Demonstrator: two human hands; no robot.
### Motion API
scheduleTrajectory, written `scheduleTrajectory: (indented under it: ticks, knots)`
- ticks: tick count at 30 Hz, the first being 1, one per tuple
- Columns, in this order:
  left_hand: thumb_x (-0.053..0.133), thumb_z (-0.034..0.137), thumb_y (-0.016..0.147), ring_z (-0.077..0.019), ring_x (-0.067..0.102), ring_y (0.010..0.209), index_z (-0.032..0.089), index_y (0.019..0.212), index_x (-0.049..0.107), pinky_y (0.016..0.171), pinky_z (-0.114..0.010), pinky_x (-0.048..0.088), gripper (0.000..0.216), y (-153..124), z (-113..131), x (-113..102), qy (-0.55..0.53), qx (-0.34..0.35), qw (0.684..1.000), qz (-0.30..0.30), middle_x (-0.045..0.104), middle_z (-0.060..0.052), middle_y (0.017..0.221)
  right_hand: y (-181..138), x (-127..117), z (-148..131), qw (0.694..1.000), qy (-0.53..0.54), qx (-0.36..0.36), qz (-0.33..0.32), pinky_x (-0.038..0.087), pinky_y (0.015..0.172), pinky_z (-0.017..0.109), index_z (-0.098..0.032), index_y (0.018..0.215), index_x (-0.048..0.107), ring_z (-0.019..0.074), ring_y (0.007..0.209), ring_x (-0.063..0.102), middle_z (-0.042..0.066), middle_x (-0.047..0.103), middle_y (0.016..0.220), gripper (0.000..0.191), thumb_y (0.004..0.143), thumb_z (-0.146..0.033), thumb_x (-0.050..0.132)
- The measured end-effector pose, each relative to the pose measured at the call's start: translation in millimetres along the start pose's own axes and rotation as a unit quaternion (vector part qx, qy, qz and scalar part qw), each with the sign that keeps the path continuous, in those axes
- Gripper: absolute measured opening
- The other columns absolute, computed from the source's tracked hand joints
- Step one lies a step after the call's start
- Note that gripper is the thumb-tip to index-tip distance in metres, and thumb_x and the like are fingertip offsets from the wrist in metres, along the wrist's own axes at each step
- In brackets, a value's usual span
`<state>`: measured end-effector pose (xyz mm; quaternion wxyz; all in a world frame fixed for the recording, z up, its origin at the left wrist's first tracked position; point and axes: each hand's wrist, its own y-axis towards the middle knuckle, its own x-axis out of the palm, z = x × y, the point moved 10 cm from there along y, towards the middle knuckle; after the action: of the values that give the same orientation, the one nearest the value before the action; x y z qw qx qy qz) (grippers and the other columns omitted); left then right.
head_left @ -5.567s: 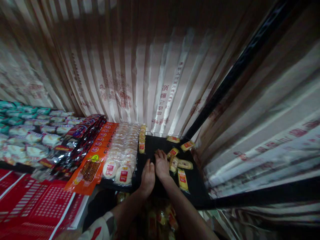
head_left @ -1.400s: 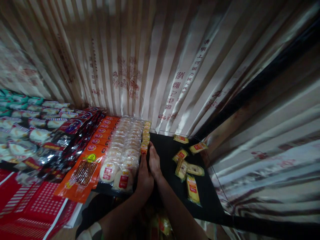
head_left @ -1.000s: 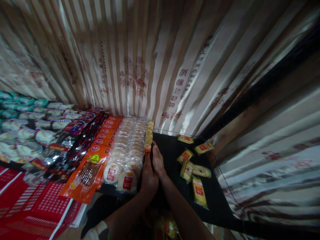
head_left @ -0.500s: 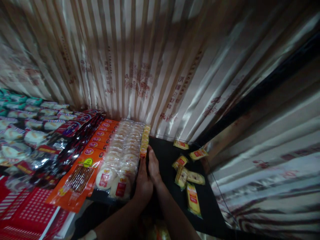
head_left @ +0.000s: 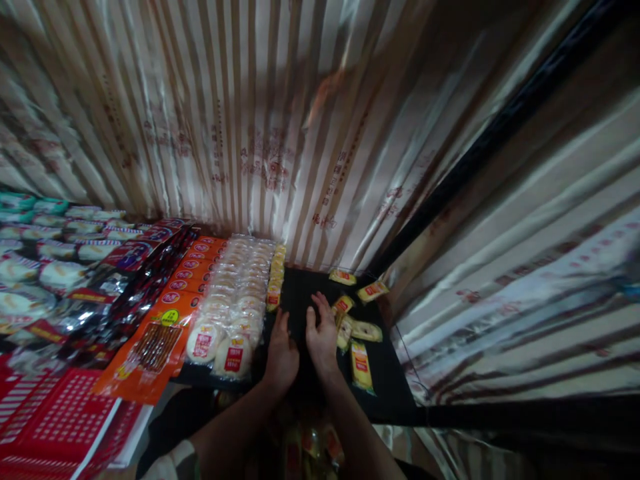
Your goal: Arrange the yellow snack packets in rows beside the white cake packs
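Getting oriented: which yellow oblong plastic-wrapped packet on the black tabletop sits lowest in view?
The red-labelled packet, below and right of the right hand; others there lie higher.

We see clear, glossy plastic film around the yellow packets (head_left: pixel 361 365) and white cakes (head_left: pixel 233 353), shiny plastic orange pouches (head_left: pixel 175 301), a matt black bench (head_left: pixel 386 380), a perforated plastic red basket (head_left: pixel 60 408) and a satiny, pleated cloth curtain (head_left: pixel 280 133).

Draped curtain (head_left: pixel 240 113): Chinese characters (head_left: pixel 219 140), honestly too blurry for you to read
Yellow snack packets (head_left: pixel 363 373): red labels (head_left: pixel 361 358), same deal
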<state>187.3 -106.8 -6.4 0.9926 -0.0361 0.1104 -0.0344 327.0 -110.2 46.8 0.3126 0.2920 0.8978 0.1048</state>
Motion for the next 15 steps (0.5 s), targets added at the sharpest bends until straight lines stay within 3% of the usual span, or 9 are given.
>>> scheduleTrajectory:
  ticks: [4, 7, 11, 15]
  knots:
    - [0.039, -0.001, 0.070, -0.0198, 0.037, 0.131, 0.008, 0.117, 0.055, 0.112, -0.031, 0.028, 0.050, -16.2, 13.7, 13.0, 0.050, -0.008, 0.998, -0.033, 0.040, -0.016, 0.140, -11.2, -39.6, 12.5, 0.992, -0.118, -0.027, 0.030, 0.026, 0.107, 0.049, -0.015, 0.110, 0.061, 0.0273, 0.130, 0.032, 0.013, 0.046, 0.134, 0.037, 0.084, -0.027, 0.038]
    - [0.039, -0.004, 0.069, -0.0201, 0.045, 0.126, 0.008, 0.114, 0.057, 0.108, -0.031, 0.034, 0.050, -27.1, 18.0, 24.7, 0.066, -0.027, 0.996, -0.058, 0.042, -0.016, 0.139, -17.6, -52.7, 25.8, 0.985, -0.168, -0.032, 0.013, 0.027, 0.106, 0.050, -0.017, 0.111, 0.061, 0.0299, 0.130, 0.030, 0.011, 0.047, 0.133, 0.036, 0.079, -0.025, 0.045]
    - [0.039, -0.003, 0.070, -0.0197, 0.048, 0.122, 0.009, 0.113, 0.058, 0.105, -0.030, 0.037, 0.049, -38.1, 19.7, 35.1, 0.075, -0.044, 0.994, -0.067, 0.042, -0.016, 0.139, -26.3, -44.2, 30.2, 0.973, -0.213, -0.041, -0.077, 0.033, 0.104, 0.044, -0.016, 0.114, 0.061, 0.0303, 0.126, 0.038, 0.012, 0.046, 0.135, 0.043, 0.073, -0.018, 0.049]
    - [0.040, -0.003, 0.070, -0.0203, 0.044, 0.126, 0.008, 0.115, 0.057, 0.107, -0.030, 0.035, 0.049, -44.9, 23.4, 32.1, 0.078, -0.045, 0.995, -0.053, 0.040, -0.016, 0.140, -42.9, -24.3, 15.0, 0.954, -0.226, -0.075, -0.180, 0.035, 0.104, 0.041, -0.013, 0.118, 0.059, 0.0281, 0.124, 0.042, 0.011, 0.048, 0.135, 0.050, 0.070, -0.011, 0.046]
